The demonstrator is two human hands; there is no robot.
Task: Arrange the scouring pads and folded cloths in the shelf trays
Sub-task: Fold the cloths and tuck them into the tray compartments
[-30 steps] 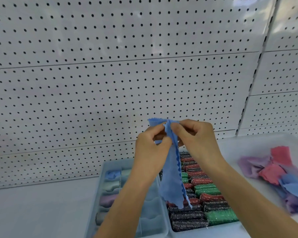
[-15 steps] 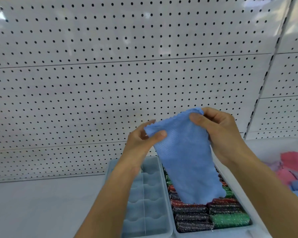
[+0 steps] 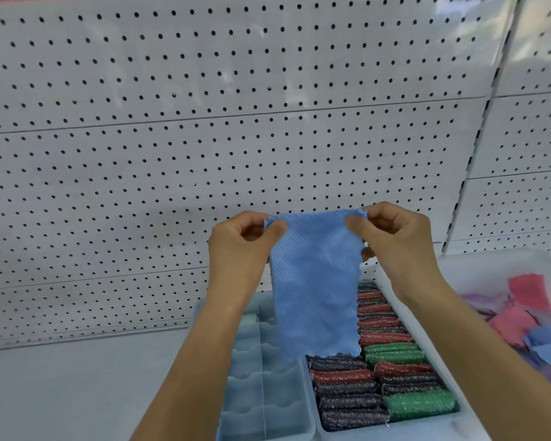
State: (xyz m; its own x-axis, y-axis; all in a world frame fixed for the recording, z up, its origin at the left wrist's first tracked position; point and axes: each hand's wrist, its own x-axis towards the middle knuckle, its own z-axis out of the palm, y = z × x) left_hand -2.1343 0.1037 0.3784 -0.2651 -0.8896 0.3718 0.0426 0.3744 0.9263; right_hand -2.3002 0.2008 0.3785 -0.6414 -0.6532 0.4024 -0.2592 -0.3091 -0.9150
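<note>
Blue cloth [image 3: 315, 281] held up in the air, spread flat and hanging straight down, directly above the divided tray [image 3: 261, 377] and partly in front of the scouring-pad tray [image 3: 385, 370] just right of that divided tray. Left hand [image 3: 239, 246] pinching the top left corner between thumb and curled fingers; right hand [image 3: 395, 237] pinching the top right corner the same way. Top edge pulled taut between the two pinches, lower edge wavy and free.

Looks thin, light and limp: no stiffness of its own, so likely to sag or bunch wherever unsupported. Textured weave, probably not slippery, so a light pinch should be enough. Best taken at the corners or along one edge, as now; for folding, probably bring the two held corners together or lower the hem onto the shelf and lay the top over it. Not fragile, little risk beyond an uneven fold.

Divided tray mostly open compartments with scalloped walls on the near side, its far end hidden behind the cloth and left arm. Scouring pads [image 3: 395, 358] in red, green and dark silver packed in rows right of the divided tray. Farther right again, a white bin [image 3: 477, 265] holding loose cloths [image 3: 528, 316] in pink, purple and blue. White pegboard [image 3: 204, 138] behind the divided tray.
</note>
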